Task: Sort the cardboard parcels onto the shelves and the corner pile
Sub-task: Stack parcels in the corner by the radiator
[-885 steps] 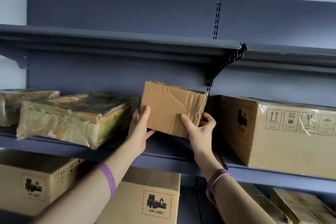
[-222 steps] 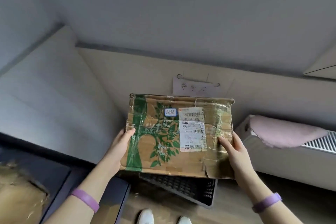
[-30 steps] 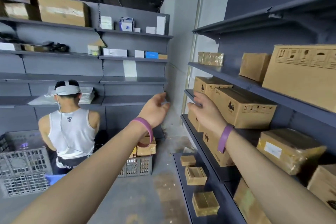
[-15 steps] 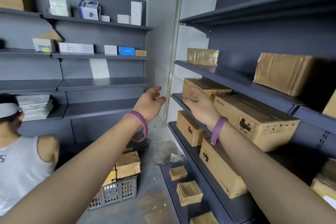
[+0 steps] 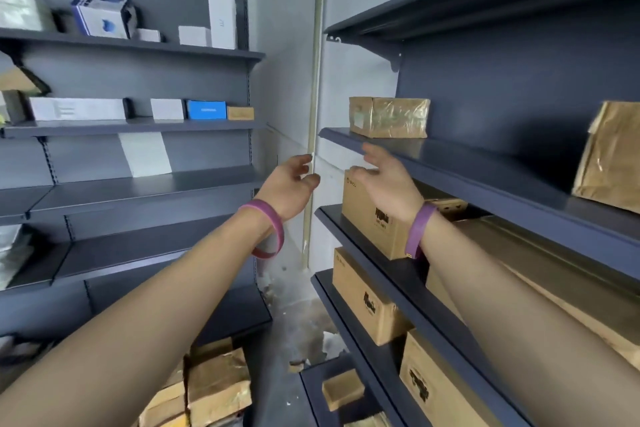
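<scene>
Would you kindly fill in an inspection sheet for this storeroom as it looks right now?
Surface: dark blue shelves on the right, grey shelves on the left.
Job's things: taped parcel on an upper right shelf; printed cartons on the shelves below it; loose parcels low down at the bottom of the view.
Clutter: white boxes and a blue box on the left shelving.
Hands: left hand and right hand raised, fingers relaxed, holding nothing, just below the taped parcel.
Cables: nothing seen.
Surroundings: pale strip up the corner wall; stained floor.
</scene>
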